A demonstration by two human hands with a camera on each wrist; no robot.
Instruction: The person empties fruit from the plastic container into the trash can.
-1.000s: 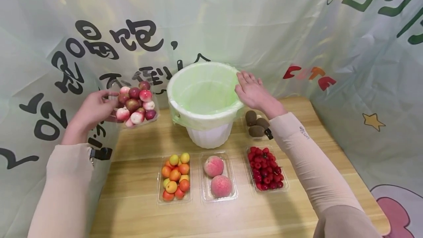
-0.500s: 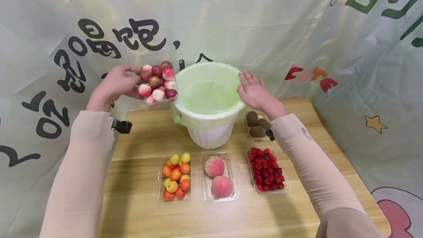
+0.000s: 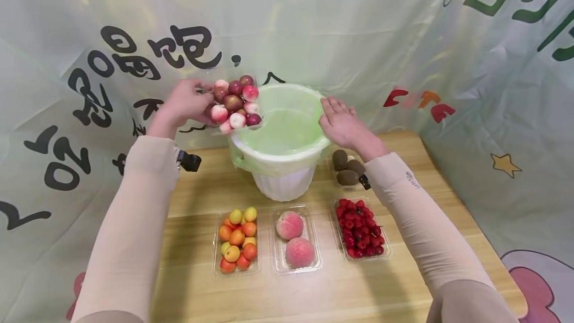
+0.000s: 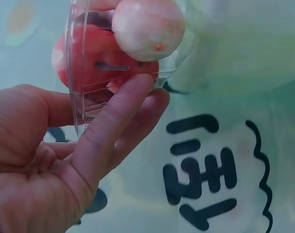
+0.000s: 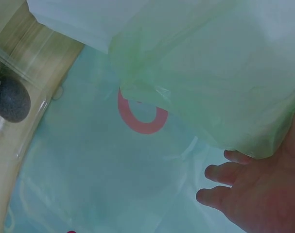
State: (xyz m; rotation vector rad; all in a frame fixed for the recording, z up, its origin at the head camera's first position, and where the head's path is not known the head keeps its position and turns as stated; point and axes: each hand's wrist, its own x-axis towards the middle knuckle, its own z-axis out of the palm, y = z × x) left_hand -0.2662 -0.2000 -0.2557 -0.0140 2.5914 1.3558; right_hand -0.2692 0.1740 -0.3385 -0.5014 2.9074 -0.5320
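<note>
My left hand (image 3: 188,101) holds the near edge of a clear plastic box, raised above the table at the left rim of a white bin (image 3: 283,183). Heaped in the box are dark red plums (image 3: 232,102) and several pink-and-white round fruits (image 4: 148,29). In the left wrist view, the thumb and fingers grip the box's side (image 4: 78,68). A thin green bag (image 3: 287,123) lines the bin and folds over its rim. On the rim's right side rests my right hand (image 3: 343,126), its fingers straight and close together. No fruit shows inside the liner.
On the wooden table (image 3: 291,298) stand clear boxes of orange-yellow fruits (image 3: 237,237), two peaches (image 3: 299,252) and red berries (image 3: 360,228). Kiwis (image 3: 348,177) sit in another box, partly beneath my right forearm. A printed cloth (image 3: 358,29) hangs behind the table.
My left hand has lifted the box of plums and carried it rightward, from left of the bin to its left rim. My right hand has stayed on the rim.
</note>
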